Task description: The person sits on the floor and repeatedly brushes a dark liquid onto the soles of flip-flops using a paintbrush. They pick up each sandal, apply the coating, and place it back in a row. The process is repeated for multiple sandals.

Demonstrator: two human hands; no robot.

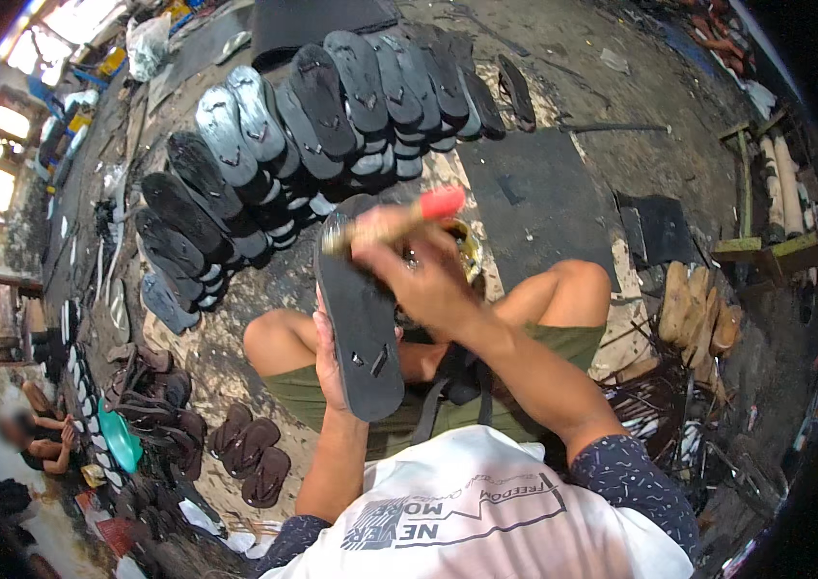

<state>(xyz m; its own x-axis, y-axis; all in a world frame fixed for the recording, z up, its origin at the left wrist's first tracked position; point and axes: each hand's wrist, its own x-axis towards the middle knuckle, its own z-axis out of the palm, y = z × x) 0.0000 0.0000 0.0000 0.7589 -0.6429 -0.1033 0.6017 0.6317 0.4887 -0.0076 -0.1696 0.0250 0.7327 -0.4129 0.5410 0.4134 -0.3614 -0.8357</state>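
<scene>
My left hand [328,362] holds a dark grey sandal sole [356,314] upright in front of my lap, its fingers wrapped around the edge. Slots cut in the sole show near its lower end, and the upper end looks wet and shiny. My right hand [433,289], blurred by motion, grips a brush [395,224] with a red-tipped handle. The brush's bristle end lies against the upper part of the sole. Partly hidden behind my right hand is a yellow-rimmed container [472,253]. Black straps [459,378] lie in my lap.
Stacked sandal soles [322,106] curve around the far and left side. A dark sheet [539,193] lies ahead to the right, near wooden foot forms [689,304]. Brown sandals [257,458] and a green basin [119,434] are at left, where another person [47,439] sits.
</scene>
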